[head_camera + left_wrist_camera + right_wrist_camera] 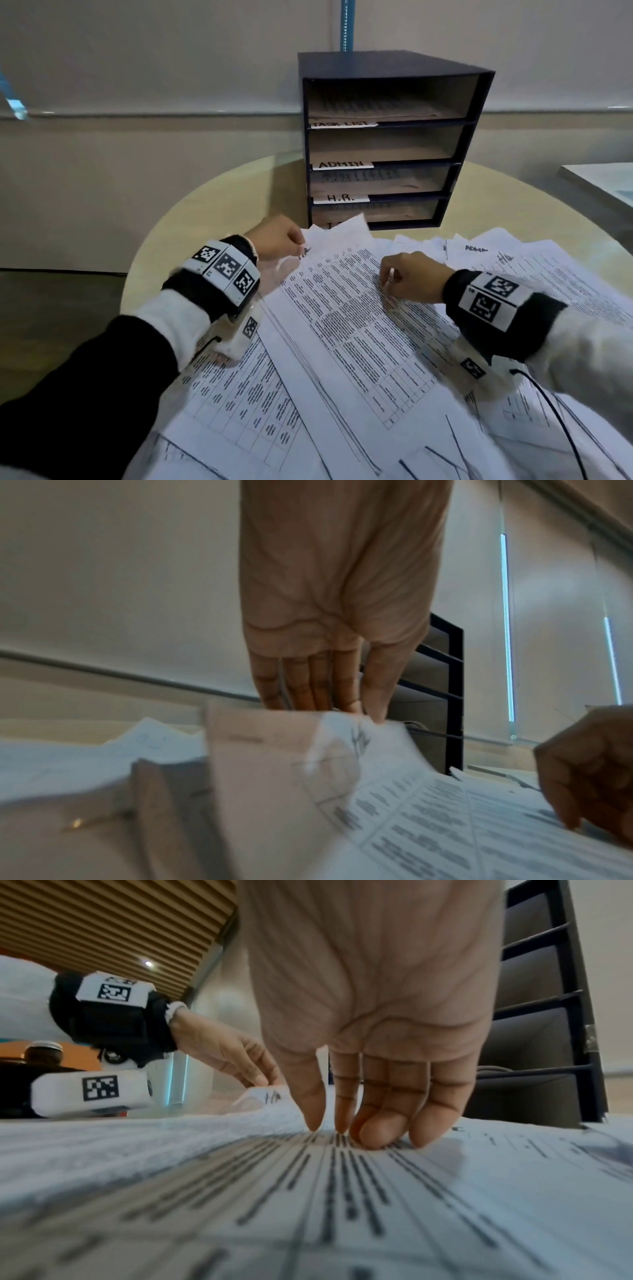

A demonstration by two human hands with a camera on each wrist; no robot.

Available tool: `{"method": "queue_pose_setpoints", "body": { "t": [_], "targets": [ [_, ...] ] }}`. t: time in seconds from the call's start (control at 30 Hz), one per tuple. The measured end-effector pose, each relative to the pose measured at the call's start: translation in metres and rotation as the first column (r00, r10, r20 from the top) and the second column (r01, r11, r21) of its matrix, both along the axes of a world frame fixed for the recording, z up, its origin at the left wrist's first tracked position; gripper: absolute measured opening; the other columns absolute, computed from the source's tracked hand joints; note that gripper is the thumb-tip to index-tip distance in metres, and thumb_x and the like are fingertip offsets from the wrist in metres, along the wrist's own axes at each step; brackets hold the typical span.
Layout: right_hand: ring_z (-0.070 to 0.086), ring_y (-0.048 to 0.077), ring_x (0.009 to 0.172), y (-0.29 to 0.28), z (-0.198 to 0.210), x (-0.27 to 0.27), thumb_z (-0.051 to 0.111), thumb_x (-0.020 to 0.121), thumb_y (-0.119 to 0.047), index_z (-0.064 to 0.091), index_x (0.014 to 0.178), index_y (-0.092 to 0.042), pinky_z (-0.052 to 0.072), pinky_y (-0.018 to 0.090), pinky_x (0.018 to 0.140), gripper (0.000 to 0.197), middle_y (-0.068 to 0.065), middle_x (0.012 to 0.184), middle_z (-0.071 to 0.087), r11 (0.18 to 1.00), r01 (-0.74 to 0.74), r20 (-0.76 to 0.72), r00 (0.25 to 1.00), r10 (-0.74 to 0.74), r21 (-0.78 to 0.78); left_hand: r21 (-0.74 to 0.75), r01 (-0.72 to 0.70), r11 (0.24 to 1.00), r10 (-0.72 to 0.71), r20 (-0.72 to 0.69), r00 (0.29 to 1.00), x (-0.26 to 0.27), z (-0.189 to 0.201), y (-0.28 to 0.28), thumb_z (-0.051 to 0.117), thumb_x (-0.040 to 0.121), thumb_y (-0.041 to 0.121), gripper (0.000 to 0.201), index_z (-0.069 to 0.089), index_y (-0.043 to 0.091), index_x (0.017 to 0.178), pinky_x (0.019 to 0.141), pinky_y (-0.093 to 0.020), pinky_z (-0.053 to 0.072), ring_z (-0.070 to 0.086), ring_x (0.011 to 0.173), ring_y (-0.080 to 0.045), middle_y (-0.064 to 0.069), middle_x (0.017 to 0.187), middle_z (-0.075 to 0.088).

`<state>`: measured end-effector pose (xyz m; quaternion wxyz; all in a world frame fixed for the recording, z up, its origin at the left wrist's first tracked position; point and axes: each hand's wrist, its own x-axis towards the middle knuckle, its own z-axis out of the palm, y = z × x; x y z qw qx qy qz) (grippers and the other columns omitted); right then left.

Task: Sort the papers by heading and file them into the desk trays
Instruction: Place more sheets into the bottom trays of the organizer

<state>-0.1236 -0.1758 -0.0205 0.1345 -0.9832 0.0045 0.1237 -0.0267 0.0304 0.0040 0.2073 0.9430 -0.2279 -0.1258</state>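
Note:
A dark blue tray unit (376,63) stands at the back of the round table, with slots labelled TASK LIST, ADMIN and H.R.; a raised paper corner hides the lowest label. Papers lie in all slots but ADMIN. Loose printed papers (534,274) cover the table in front. My left hand (299,248) pinches the lifted far-left corner of the top table-printed sheet (342,318), thumb in front and fingers behind in the left wrist view (356,712). My right hand (388,279) presses its fingertips down on the same sheet (308,1191) near its far right side.
The pale round table (212,212) is bare at its left rim beside the trays. A white surface (603,181) juts in at the right edge. A thin black cable (561,421) runs from my right wrist over the papers.

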Motion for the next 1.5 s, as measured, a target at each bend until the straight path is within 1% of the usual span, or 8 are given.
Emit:
{"method": "queue_pose_setpoints", "body": {
  "t": [0.3,0.5,0.7,0.97,1.07,1.2,1.43,1.5],
  "targets": [
    [0.034,0.03,0.13,-0.004,0.004,0.008,0.083,0.063,-0.016,0.013,0.145,-0.014,0.032,0.047,0.109,0.108,0.009,0.144,0.032,0.915,0.204,0.343,0.881,-0.327,0.349,-0.094,0.207,0.974,-0.206,0.014,0.978,-0.015,0.009,-0.002,0.053,0.092,0.008,0.024,0.067,0.009,0.112,0.085,-0.025,0.045,0.06,0.09,-0.015,-0.002,0.106,0.068],
    [0.062,0.022,0.094,-0.03,0.001,0.011,0.067,0.075,0.006,0.063,0.097,-0.015,0.044,0.037,0.095,0.031,0.004,0.098,0.07,0.721,0.189,0.094,0.938,-0.334,0.667,-0.458,0.149,0.876,-0.269,-0.207,0.941,-0.02,0.016,-0.002,0.052,0.09,0.004,0.02,0.066,0.017,0.096,0.087,-0.031,0.05,0.062,0.09,-0.019,-0.003,0.095,0.067],
    [0.063,0.025,0.088,-0.051,-0.001,0.007,0.054,0.074,0.021,0.068,0.077,-0.01,0.045,0.039,0.093,0.035,0.0,0.078,0.072,0.65,0.203,-0.013,0.958,-0.285,0.732,-0.722,-0.201,0.662,-0.188,-0.419,0.888,-0.016,0.014,0.008,0.029,0.088,-0.012,0.035,0.056,0.007,0.079,0.07,-0.026,0.05,0.068,0.07,-0.014,-0.002,0.072,0.07],
    [0.046,-0.004,0.055,-0.047,-0.002,-0.007,0.05,0.063,0.013,0.053,0.042,-0.033,0.036,0.02,0.059,0.05,-0.009,0.061,0.048,0.747,-0.056,0.025,0.998,0.052,0.662,0.101,-0.107,0.989,0.12,-0.14,0.983,0.009,-0.011,0.017,0.046,0.09,0.006,0.02,0.064,0.002,0.097,0.071,-0.026,0.04,0.052,0.09,-0.024,-0.015,0.103,0.06],
    [0.044,-0.005,0.059,-0.039,0.001,-0.013,0.056,0.056,-0.016,0.047,0.039,-0.034,0.035,0.011,0.062,0.026,-0.007,0.069,0.043,0.784,-0.109,0.009,0.991,0.131,0.612,0.097,-0.139,0.986,0.153,-0.159,0.975,0.007,-0.011,0.018,0.051,0.088,0.005,0.011,0.059,0.008,0.094,0.058,-0.025,0.033,0.046,0.078,-0.022,-0.013,0.092,0.055],
    [0.05,-0.006,0.061,-0.039,-0.002,-0.009,0.066,0.071,-0.006,0.053,0.056,-0.025,0.038,0.007,0.063,0.028,-0.006,0.071,0.05,0.8,-0.111,0.006,0.991,0.133,0.59,-0.037,-0.132,0.991,0.127,-0.109,0.986,0.006,-0.008,0.02,0.057,0.087,0.004,0.029,0.06,0.005,0.116,0.085,-0.029,0.043,0.057,0.104,-0.028,-0.013,0.117,0.06],
    [0.065,0.036,0.095,-0.051,-0.005,-0.004,0.079,0.049,-0.06,0.075,0.081,-0.031,0.05,0.05,0.092,0.043,0.004,0.096,0.074,0.723,0.066,0.073,0.984,-0.16,0.688,-0.103,0.077,0.992,-0.078,-0.013,0.997,-0.003,0.006,0.021,0.051,0.092,0.003,0.039,0.058,0.018,0.126,0.088,-0.02,0.038,0.055,0.104,-0.009,0.003,0.128,0.06],
    [0.066,0.032,0.096,-0.05,-0.004,-0.005,0.08,0.059,-0.044,0.075,0.079,-0.031,0.048,0.049,0.095,0.025,0.006,0.099,0.073,0.711,0.083,0.051,0.985,-0.165,0.698,-0.008,0.157,0.988,-0.157,0.02,0.987,-0.005,0.007,0.021,0.049,0.092,0.005,0.041,0.056,0.021,0.129,0.087,-0.017,0.036,0.052,0.112,-0.007,0.007,0.136,0.052]
  ]
}}
